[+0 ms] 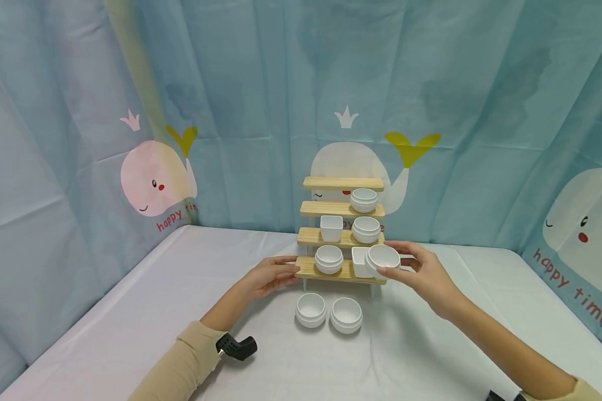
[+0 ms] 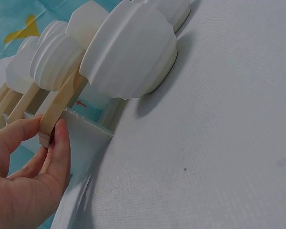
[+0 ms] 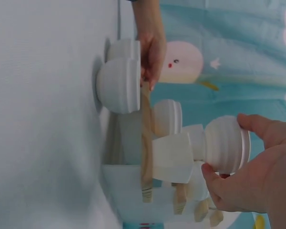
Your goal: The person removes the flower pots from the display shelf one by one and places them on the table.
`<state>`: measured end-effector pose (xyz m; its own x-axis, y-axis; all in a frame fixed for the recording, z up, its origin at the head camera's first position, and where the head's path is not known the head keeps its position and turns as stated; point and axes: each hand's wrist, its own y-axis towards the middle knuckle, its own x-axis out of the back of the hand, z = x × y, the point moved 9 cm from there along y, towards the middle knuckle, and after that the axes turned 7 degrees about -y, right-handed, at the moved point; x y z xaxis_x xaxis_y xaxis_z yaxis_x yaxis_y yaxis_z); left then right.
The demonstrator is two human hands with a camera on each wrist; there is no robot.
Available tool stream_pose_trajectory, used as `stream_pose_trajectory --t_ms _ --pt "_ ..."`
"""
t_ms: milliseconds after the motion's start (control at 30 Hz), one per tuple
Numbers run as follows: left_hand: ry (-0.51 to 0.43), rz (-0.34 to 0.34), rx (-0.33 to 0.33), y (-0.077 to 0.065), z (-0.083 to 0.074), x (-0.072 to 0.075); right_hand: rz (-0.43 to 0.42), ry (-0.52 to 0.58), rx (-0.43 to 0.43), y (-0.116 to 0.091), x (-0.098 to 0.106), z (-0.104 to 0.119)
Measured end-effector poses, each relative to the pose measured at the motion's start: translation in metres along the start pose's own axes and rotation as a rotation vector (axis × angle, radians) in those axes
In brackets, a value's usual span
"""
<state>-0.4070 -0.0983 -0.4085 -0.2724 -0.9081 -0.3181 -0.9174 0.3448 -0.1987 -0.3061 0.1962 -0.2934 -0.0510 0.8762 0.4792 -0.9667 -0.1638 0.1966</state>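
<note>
A stepped display stand with wooden shelves [image 1: 313, 268] holds several small white bowls. My left hand [image 1: 268, 277] pinches the left end of its lowest shelf [image 2: 62, 98] between thumb and fingers. In my right hand [image 1: 423, 274], a round white bowl [image 1: 384, 256] is gripped by the rim and side, raised off the shelves in front of a square white bowl [image 1: 360, 263]. The right wrist view shows thumb and fingers of that hand around the held bowl [image 3: 225, 145]. Beside the square bowl on the lowest shelf stands a round bowl [image 1: 328, 259].
On the second shelf sit a square bowl [image 1: 331, 229] and a round bowl [image 1: 365, 230]; another round bowl [image 1: 364, 200] is one shelf higher. Two round bowls [image 1: 311, 310] [image 1: 346, 316] stand on the white tablecloth [image 1: 281, 367] before the stand. A blue printed curtain [image 1: 241, 111] hangs behind.
</note>
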Motion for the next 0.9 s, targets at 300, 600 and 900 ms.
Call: stream_pose_trajectory --t_ms 300,600,900 --pt "0.005 0.003 0.000 -0.002 -0.001 0.000 0.016 0.017 -0.016 -0.010 -0.003 -0.012" --pt "0.009 0.015 -0.001 -0.001 0.000 -0.001 0.040 0.006 -0.057 -0.019 -0.007 -0.028" --pt "0.002 0.014 -0.003 -0.001 0.000 -0.002 0.071 -0.011 -0.087 -0.024 -0.011 -0.042"
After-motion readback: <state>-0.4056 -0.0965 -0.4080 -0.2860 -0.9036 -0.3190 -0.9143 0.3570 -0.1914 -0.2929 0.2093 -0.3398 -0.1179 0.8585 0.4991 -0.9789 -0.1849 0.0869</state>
